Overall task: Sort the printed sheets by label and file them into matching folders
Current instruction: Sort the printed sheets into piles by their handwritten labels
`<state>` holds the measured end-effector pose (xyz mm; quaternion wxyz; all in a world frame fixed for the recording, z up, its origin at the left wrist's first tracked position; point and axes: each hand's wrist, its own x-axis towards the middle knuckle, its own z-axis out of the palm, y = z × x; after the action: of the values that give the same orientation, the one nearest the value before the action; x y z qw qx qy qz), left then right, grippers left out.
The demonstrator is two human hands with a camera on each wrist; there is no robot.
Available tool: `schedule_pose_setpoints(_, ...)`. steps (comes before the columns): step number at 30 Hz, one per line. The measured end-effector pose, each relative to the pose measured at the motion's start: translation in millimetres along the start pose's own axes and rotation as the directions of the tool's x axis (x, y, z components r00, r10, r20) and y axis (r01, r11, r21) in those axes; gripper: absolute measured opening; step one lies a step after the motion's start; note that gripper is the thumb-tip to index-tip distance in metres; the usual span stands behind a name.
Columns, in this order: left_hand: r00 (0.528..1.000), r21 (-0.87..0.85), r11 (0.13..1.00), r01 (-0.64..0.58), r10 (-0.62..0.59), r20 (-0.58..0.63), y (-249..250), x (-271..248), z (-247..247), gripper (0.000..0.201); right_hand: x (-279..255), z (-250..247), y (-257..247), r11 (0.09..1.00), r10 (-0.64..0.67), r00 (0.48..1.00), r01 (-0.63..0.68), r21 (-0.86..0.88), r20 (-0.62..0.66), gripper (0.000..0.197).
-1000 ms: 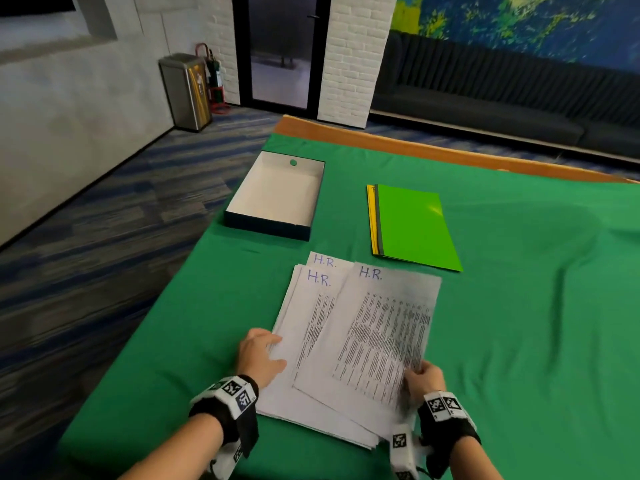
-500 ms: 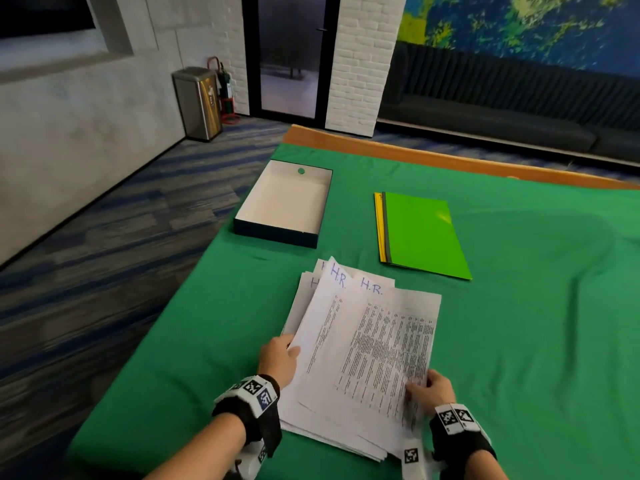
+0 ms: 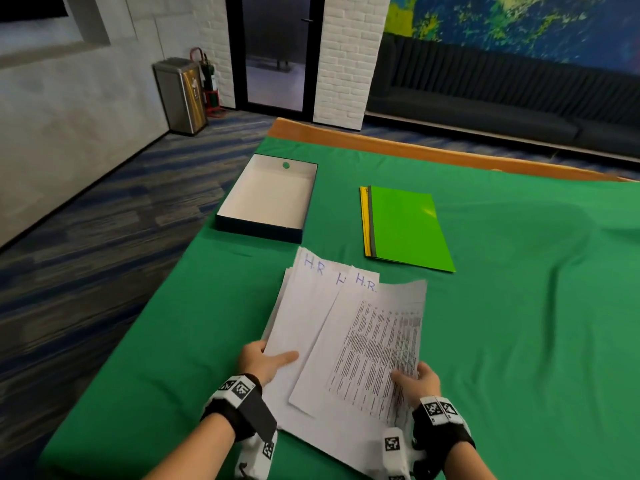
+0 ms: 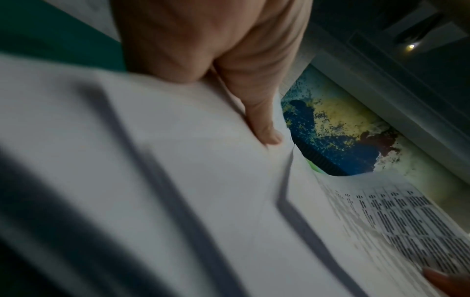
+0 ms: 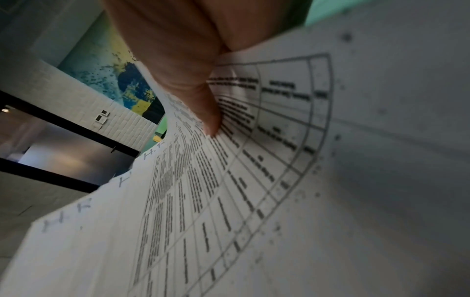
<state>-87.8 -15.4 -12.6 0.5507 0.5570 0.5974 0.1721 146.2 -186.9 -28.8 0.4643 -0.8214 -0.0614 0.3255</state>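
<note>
A loose stack of printed sheets (image 3: 349, 344) with "H.R." handwritten at the top lies fanned on the green cloth near me. My left hand (image 3: 277, 358) pinches the stack's left edge, thumb (image 4: 264, 128) on top, the other fingers hidden underneath. My right hand (image 3: 407, 375) pinches the lower right corner of the top printed sheet (image 5: 229, 180), thumb (image 5: 203, 112) pressed on the table of text. The paper bows upward between the hands. Further back lies a pile of folders, a green folder (image 3: 408, 226) on top of a yellow folder (image 3: 363, 220).
An open shallow box (image 3: 266, 195) with a white inside stands at the back left of the table. The green cloth (image 3: 519, 306) stretches bare to the right. The table's left edge drops to carpeted floor. A wooden rim (image 3: 415, 150) runs along the far side.
The fanned sheets have been drawn closer together. My left hand went from resting flat on the paper to pinching its left edge, and the stack now bows up off the cloth.
</note>
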Motion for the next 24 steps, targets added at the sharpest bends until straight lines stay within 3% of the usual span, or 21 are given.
schedule_pose_setpoints(7,0.995,-0.046,0.995,-0.085,0.083,-0.058,-6.7,9.8,-16.0,0.003,4.9,-9.6,-8.3,0.999,-0.021,1.000,0.021,-0.031,-0.003,0.028)
schedule_pose_setpoints(15,0.993,0.013,0.995,-0.095,0.095,-0.074,-0.6,9.8,-39.1,0.055,15.3,-43.1,-17.0,0.999,0.011,0.987,-0.004,0.049,-0.159,0.033)
schedule_pose_setpoints(19,0.984,0.219,0.967,-0.132,0.154,-0.086,-0.2,5.8,-45.9,0.063,15.8,-44.4,-21.0,0.996,-0.004,0.979,0.023,0.090,-0.205,0.035)
schedule_pose_setpoints(21,0.982,0.240,0.959,-0.150,0.173,-0.081,-2.4,6.3,-48.1,0.069,17.8,-42.7,-21.5,0.990,0.013,0.982,0.014,0.141,-0.191,0.036)
schedule_pose_setpoints(24,0.980,0.246,0.958,-0.149,0.176,-0.089,-3.8,8.9,-50.4,0.059,22.4,-38.2,-21.6,0.981,0.052,0.986,-0.021,0.191,-0.160,0.037)
